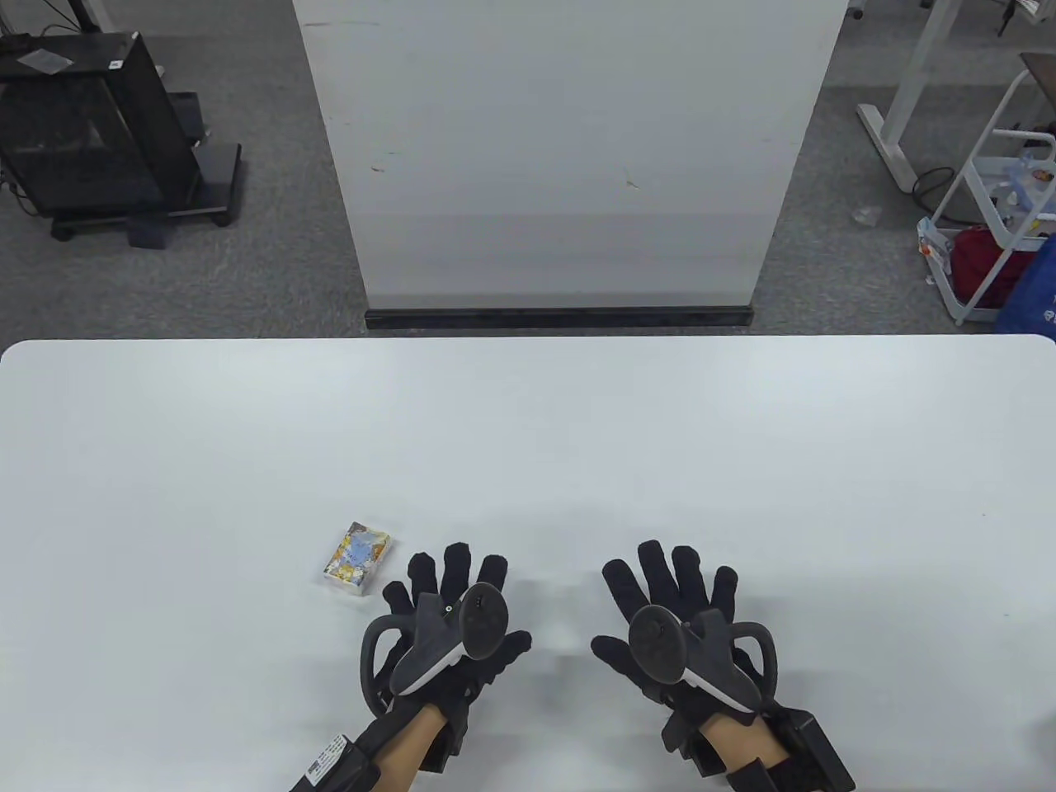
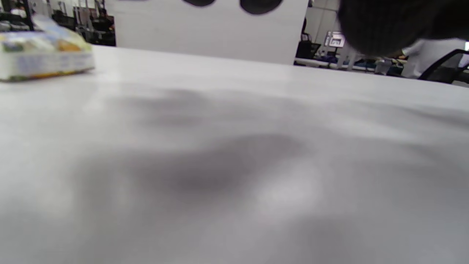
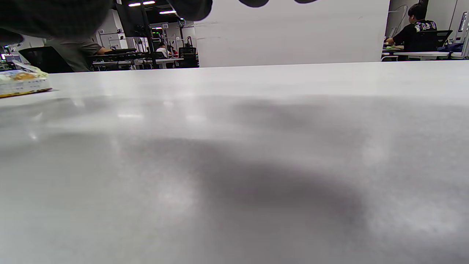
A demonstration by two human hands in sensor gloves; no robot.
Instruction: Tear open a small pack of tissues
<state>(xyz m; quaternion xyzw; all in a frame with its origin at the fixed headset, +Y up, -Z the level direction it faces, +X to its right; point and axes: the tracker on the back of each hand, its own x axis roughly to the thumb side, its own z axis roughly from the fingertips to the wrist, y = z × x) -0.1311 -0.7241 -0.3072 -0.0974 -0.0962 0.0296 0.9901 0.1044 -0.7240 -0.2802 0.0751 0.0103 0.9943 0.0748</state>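
- Pack [image 1: 356, 559]: flat on the desk [image 1: 528, 429], left of centre, near the front edge. Long side runs slightly diagonal. Printed top in blue/yellow, white side faces. We see nothing touching it.
- Left wrist view shows the pack [image 2: 44, 55] at the upper left, blurred, lying on the desk; right wrist view catches it [image 3: 22, 82] at the far left edge.
- Left hand [image 1: 450, 615]: palm down on the desk, fingers spread, holding nothing. The pack is just beside it, up and to the left of its fingertips, apart from them. Tracker [image 1: 450, 648] strapped on the back.
- Right hand [image 1: 672, 615]: palm down too, fingers spread, nothing in it. Sits right of the left hand with a gap of bare desk between the thumbs. Well apart from the pack. Own tracker [image 1: 689, 656] on the back.
- In both wrist views we only get dark fingertips at the top edge and soft hand shadows on the desk surface.
- Beyond the desk: white panel [image 1: 569, 148] standing upright on a dark base strip, on grey carpet.
- Far left on the floor: black cabinet [image 1: 91, 132] on a wheeled base.
- Far right: white wire cart [image 1: 1002, 214] with red and blue stuff in it, contents too small for us to identify.
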